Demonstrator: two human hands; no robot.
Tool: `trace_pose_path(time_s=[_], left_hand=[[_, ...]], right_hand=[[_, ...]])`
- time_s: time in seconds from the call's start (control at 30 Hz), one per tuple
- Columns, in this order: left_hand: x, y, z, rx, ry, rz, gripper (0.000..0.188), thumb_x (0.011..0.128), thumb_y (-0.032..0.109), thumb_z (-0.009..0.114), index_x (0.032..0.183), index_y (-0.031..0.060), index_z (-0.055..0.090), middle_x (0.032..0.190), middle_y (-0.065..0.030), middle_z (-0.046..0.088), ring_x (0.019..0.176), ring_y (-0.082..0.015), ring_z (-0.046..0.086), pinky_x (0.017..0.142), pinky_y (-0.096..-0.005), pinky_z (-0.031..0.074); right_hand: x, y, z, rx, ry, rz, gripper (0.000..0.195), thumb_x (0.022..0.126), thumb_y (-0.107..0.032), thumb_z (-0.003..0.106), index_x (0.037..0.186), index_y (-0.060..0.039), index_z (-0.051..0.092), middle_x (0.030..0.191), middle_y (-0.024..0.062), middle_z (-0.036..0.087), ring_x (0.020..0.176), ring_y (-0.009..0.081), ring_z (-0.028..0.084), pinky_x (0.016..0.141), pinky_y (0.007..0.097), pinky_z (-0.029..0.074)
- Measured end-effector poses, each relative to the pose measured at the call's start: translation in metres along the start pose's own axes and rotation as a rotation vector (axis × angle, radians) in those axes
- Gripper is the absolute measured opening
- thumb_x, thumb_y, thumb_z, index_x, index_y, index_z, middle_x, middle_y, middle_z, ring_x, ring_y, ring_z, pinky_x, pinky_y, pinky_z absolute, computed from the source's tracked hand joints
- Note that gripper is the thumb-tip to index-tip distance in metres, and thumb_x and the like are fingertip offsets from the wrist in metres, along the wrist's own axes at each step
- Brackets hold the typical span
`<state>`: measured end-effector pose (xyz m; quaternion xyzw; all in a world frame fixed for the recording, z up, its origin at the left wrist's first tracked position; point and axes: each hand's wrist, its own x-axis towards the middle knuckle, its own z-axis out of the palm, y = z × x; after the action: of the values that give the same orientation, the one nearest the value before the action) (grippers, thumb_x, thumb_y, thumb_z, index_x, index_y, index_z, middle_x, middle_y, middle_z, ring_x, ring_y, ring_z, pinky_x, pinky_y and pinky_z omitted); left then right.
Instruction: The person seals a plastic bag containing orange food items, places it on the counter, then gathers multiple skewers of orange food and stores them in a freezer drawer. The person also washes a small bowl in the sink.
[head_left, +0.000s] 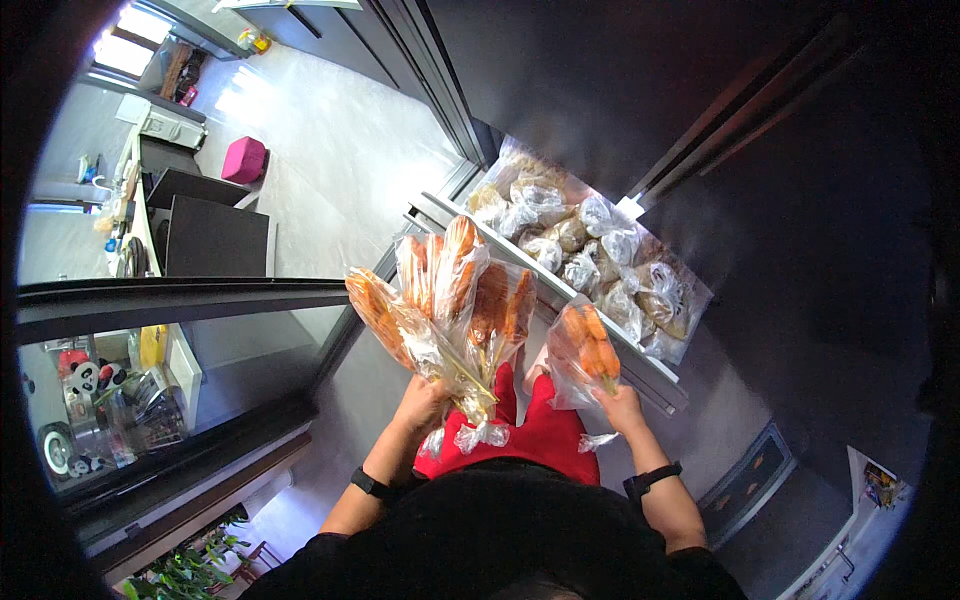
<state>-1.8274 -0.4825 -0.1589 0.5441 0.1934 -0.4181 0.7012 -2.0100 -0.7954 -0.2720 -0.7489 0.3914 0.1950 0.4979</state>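
My left hand (427, 401) grips the gathered necks of several clear plastic bags (442, 281) filled with long orange pieces that look like carrots. These bags fan out upward, away from my body, and their knotted ends hang below the fist. In my right hand (621, 409) is one similar bag of orange carrot-like pieces (589, 341), held by its neck. Beyond both hands a pulled-out drawer (551, 281) holds several knotted plastic bags (592, 244) with brownish contents. What exactly is inside those bags is hard to tell.
A tall dark cabinet or refrigerator front (570, 97) rises behind the drawer. On the left is a dark-framed glass partition (187, 296), with a counter (139, 202) and a pink stool (244, 160) beyond. A dark mat (750, 480) lies at lower right.
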Motion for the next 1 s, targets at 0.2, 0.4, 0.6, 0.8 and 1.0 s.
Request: trace_pose_path(time_s=[0.2, 0.4, 0.6, 0.8, 1.0], left_hand=[[0.010, -0.021, -0.010, -0.110, -0.081, 0.097, 0.032, 0.084, 0.006, 0.058, 0.115, -0.0046, 0.056, 0.105, -0.0103, 0.063, 0.091, -0.0207, 0.061, 0.081, -0.0336, 0.049], [-0.001, -0.020, 0.001, -0.114, 0.052, 0.129, 0.027, 0.084, 0.006, 0.058, 0.110, -0.0041, 0.059, 0.101, -0.0090, 0.064, 0.088, -0.0195, 0.061, 0.079, -0.0335, 0.050], [0.002, -0.013, -0.003, -0.012, 0.129, 0.077, 0.026, 0.083, 0.004, 0.059, 0.107, -0.0031, 0.060, 0.099, -0.0078, 0.064, 0.086, -0.0186, 0.061, 0.077, -0.0325, 0.050], [0.026, -0.023, -0.023, -0.060, 0.173, 0.064, 0.027, 0.081, 0.001, 0.060, 0.107, -0.0029, 0.060, 0.100, -0.0076, 0.064, 0.087, -0.0189, 0.062, 0.078, -0.0327, 0.050], [0.036, -0.022, -0.021, -0.037, 0.217, -0.051, 0.028, 0.080, -0.001, 0.058, 0.108, -0.0041, 0.059, 0.104, -0.0098, 0.064, 0.091, -0.0217, 0.062, 0.080, -0.0352, 0.051]], right_hand=[[0.010, -0.017, -0.019, 0.035, 0.020, -0.030, 0.029, 0.084, -0.029, 0.069, 0.074, -0.0016, 0.064, 0.061, -0.0017, 0.053, 0.056, 0.0102, 0.045, 0.053, 0.0321, 0.039], [0.048, -0.010, -0.022, 0.064, 0.016, -0.192, 0.030, 0.084, -0.030, 0.069, 0.083, -0.0009, 0.066, 0.063, -0.0003, 0.057, 0.057, 0.0101, 0.049, 0.053, 0.0311, 0.040], [0.064, -0.051, -0.031, 0.062, -0.081, -0.089, 0.032, 0.083, -0.029, 0.070, 0.085, 0.0026, 0.066, 0.069, 0.0042, 0.061, 0.062, 0.0125, 0.053, 0.059, 0.0329, 0.044], [0.094, -0.091, -0.027, -0.113, -0.029, -0.265, 0.036, 0.074, -0.028, 0.076, 0.096, 0.0005, 0.068, 0.086, 0.0160, 0.070, 0.079, 0.0259, 0.068, 0.071, 0.0368, 0.051], [0.169, -0.107, 0.003, -0.186, 0.058, -0.398, 0.038, 0.072, -0.032, 0.076, 0.094, -0.0009, 0.068, 0.083, 0.0223, 0.067, 0.078, 0.0351, 0.066, 0.069, 0.0418, 0.051]])
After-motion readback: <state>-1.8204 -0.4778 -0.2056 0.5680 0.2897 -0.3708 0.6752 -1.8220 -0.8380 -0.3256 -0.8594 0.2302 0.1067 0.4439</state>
